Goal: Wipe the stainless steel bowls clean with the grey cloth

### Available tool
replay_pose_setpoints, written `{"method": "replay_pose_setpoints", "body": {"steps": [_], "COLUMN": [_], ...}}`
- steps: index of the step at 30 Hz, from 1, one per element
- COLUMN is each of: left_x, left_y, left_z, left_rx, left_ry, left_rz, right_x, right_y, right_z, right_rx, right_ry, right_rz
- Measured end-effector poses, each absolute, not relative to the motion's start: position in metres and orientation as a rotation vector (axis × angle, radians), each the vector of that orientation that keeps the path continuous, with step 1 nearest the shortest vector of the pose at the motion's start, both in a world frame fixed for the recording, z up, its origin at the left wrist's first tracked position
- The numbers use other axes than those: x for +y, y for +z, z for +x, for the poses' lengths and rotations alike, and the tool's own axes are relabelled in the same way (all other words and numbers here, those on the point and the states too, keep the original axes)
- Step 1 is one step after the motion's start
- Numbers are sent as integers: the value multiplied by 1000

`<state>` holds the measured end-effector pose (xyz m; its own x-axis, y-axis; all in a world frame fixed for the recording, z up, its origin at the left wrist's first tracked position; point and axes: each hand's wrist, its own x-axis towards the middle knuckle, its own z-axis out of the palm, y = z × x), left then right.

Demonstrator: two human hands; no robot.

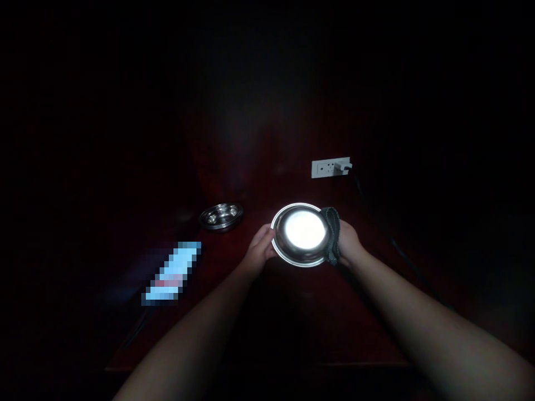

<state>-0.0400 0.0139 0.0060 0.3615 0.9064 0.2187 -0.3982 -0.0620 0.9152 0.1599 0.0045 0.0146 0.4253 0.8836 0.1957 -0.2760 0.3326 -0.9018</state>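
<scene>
A shiny metal bowl (304, 256) is held up above the dark red table, its rounded side catching a bright glare. My left hand (262, 245) grips the bowl's rim on the left side, thumb over the edge. On the opposite side my right hand (349, 240) is closed on a dark cloth (332, 234), which is folded over the bowl's right rim. The fingers of my right hand are partly hidden behind the cloth and bowl. Left of the bowl, other shallow metal bowls (221, 217) appear stacked on the table.
A lit, pixelated screen (173, 273) lies at the left. A white socket plate (321, 168) with a plug (343, 166) sits beyond the bowl, and a dark cable runs down to the right. The table's front edge (301, 365) shows faintly; the surroundings are very dark.
</scene>
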Motion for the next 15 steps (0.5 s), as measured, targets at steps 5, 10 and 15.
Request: {"method": "replay_pose_setpoints", "body": {"steps": [5, 10, 15], "left_x": [11, 6, 2], "left_y": [3, 3, 8], "left_z": [-40, -35, -34], "left_rx": [521, 489, 476], "left_ry": [1048, 996, 1005], "left_rz": [1239, 1195, 1165], "right_x": [8, 6, 6], "right_y": [11, 11, 12], "right_z": [160, 157, 157], "right_rx": [-715, -717, -730], "right_ry": [895, 938, 957], "right_rz": [-906, -903, -921]}}
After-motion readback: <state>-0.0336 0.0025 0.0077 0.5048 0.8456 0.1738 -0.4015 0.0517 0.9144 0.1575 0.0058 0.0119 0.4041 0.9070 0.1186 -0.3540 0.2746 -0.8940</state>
